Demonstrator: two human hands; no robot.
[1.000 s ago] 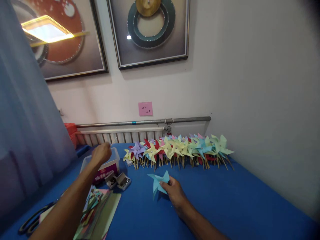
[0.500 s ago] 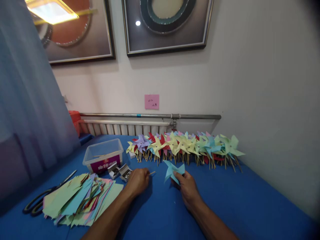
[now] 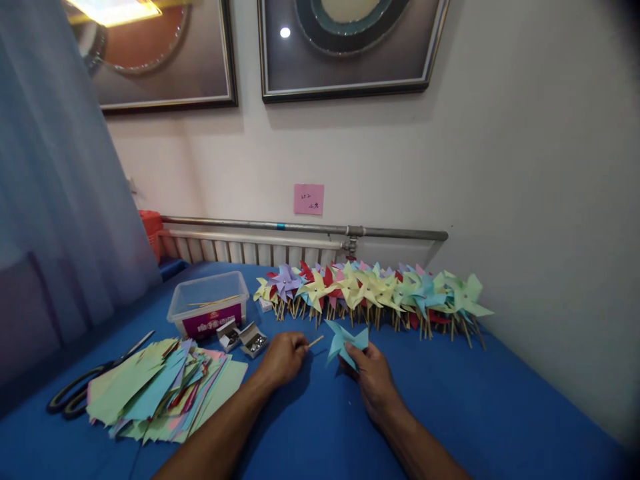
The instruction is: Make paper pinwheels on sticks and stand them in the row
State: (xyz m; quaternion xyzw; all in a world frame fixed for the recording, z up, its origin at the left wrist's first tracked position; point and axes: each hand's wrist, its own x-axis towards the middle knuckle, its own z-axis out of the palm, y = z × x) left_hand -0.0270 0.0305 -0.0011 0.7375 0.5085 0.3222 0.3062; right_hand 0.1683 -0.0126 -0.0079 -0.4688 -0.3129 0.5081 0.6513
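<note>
A: Bg stuff?
B: Blue curtain [image 3: 65, 167], far L. Framed pic [image 3: 165, 63] upper L w/ light glare [image 3: 117, 9]; 2nd framed pic [image 3: 350, 70] top ctr.
A: Mid-frame?
B: Pink note [image 3: 309, 199], handwritten; metal pipe [image 3: 250, 225] below, radiator [image 3: 263, 253] under pipe, red basket [image 3: 151, 230] ctr-L.

Just below centre I see a matt paper pinwheel [image 3: 341, 341] and a bare wooden stick [image 3: 317, 341]; left, a smooth plastic tub [image 3: 177, 311] and cloth curtain [image 3: 55, 167]; top centre, a glossy picture [image 3: 345, 67].
</note>
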